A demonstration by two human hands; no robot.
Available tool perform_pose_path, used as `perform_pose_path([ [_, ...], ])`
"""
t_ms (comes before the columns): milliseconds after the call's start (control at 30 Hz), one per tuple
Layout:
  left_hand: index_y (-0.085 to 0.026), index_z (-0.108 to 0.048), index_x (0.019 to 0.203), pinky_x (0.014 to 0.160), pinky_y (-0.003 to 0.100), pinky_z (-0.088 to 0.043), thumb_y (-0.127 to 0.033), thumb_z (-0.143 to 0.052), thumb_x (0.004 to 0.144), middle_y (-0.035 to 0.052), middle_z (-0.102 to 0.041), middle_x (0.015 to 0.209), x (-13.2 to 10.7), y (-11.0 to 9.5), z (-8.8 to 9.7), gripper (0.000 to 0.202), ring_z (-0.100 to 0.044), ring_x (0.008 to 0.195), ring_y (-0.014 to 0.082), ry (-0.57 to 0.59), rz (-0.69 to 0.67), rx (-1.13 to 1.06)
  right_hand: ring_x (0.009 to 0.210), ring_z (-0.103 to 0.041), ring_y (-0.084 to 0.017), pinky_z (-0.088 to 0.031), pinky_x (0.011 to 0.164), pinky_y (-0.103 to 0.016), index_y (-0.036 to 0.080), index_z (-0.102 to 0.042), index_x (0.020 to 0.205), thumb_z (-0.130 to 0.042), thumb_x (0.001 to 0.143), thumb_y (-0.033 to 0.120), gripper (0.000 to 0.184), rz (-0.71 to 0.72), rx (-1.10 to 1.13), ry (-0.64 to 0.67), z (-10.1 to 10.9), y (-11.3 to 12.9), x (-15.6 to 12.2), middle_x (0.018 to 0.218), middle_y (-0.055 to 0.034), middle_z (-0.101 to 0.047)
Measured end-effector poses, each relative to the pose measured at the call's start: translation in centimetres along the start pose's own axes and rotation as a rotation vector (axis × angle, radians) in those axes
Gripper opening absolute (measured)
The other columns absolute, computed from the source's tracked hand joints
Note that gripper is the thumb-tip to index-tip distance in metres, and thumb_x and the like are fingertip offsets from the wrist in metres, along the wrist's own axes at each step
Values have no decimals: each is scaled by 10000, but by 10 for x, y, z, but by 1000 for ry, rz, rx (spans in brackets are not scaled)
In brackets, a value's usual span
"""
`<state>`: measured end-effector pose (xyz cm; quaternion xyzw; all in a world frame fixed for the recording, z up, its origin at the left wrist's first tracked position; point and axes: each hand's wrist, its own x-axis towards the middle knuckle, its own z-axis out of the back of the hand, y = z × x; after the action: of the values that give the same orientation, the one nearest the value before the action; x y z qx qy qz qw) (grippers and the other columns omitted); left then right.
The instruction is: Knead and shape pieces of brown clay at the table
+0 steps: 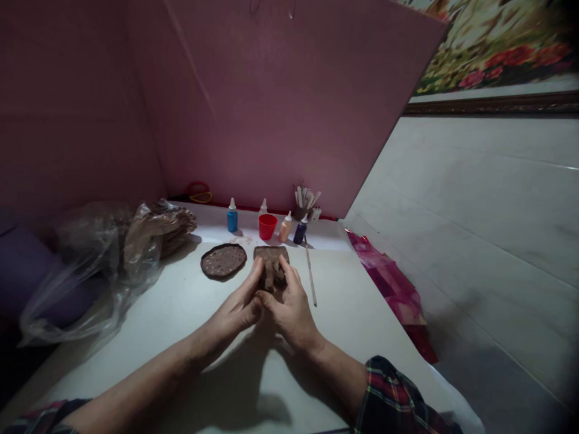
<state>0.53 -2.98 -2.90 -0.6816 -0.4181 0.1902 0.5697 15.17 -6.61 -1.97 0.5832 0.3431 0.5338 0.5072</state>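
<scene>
Between my two hands is a lumpy brown piece of clay [270, 274], held just above or on the white table; I cannot tell whether it touches the surface. My left hand [242, 304] closes on its left side, with the fingertips along the edge. From the right, my right hand [292, 307] grips the same piece, its thumb near the bottom close to my left thumb. A flat, wider edge of clay shows at the top; whether it belongs to the same piece is unclear. Left of it lies a flat, roundish brown clay disc [224, 261] with a raised rim and small specks.
Behind stand a blue bottle [232, 218], a red cup [268, 227], a peach bottle [284, 229], a dark purple bottle [300, 231] and a pot of tools [304, 204]. A thin stick [310, 274] lies right. Crumpled plastic bags [154, 232] sit left; a pink panel [280, 120] rises behind.
</scene>
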Motion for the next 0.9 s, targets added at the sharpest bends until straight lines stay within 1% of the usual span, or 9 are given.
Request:
perform_pose_path([
  [100,-288,-320,1448,1174,428,-140,-524,-600,790,24,-187,1573,-3,-14,-8,754,-137,1437,287,51,-19,-3,1273,-474,-259,-393,1071,-375,207,-369,1406,-725,743,387,774,11,120,-28,-1,3,2,1402,-126,-442],
  [167,-272,-369,1428,1160,420,-205,-455,-615,809,51,-269,1549,-2,-23,-11,690,-230,1416,280,22,-59,-5,1264,-487,-247,-379,1085,-380,191,-378,1389,-703,773,351,715,27,232,-27,1,6,4,1385,-123,-477],
  [267,-238,-451,1366,1090,426,-337,-350,-623,830,105,-451,1446,3,-33,-11,575,-447,1299,271,-230,-80,95,1241,-512,-254,-385,1077,-421,175,-402,1361,-674,802,316,637,27,362,-16,4,12,6,1338,-117,-537],
  [333,-207,-472,1342,1060,425,-372,-324,-675,788,128,-507,1389,5,-37,-9,601,-487,1258,276,-323,-47,168,1202,-546,-271,-434,1027,-451,180,-412,1349,-668,804,309,615,22,422,10,6,17,6,1311,-115,-563],
  [467,-231,-457,1356,1045,391,-398,-264,-775,679,107,-483,1418,6,-43,-8,749,-461,1283,275,-239,-12,115,1221,-532,-271,-415,1046,-453,208,-449,1318,-677,794,265,575,44,490,186,7,24,2,1339,-107,-545],
  [533,-221,-516,1304,1025,366,-423,-247,-777,676,100,-550,1357,6,-45,-8,680,-514,1235,261,-199,3,67,1245,-511,-271,-374,1078,-463,217,-459,1314,-671,802,254,556,63,479,293,7,25,0,1364,-111,-521],
  [600,-202,-584,1219,997,340,-449,-236,-772,684,90,-628,1259,5,-48,-9,568,-577,1160,240,-191,2,57,1252,-504,-273,-358,1085,-478,225,-456,1320,-665,811,258,552,89,443,342,7,25,-1,1374,-117,-509],
  [767,-203,-597,1186,937,277,-490,-191,-768,683,66,-651,1231,5,-54,-11,532,-609,1107,198,-185,-50,106,1247,-502,-277,-375,1071,-472,224,-491,1312,-668,812,286,535,190,319,282,9,19,1,1342,-129,-509],
  [900,-186,-606,1171,903,264,-515,-183,-764,682,60,-690,1160,5,-50,-11,514,-650,1028,180,-247,-65,185,1209,-528,-273,-415,1041,-447,249,-543,1276,-713,773,278,531,218,271,229,9,17,4,1273,-106,-528],
])
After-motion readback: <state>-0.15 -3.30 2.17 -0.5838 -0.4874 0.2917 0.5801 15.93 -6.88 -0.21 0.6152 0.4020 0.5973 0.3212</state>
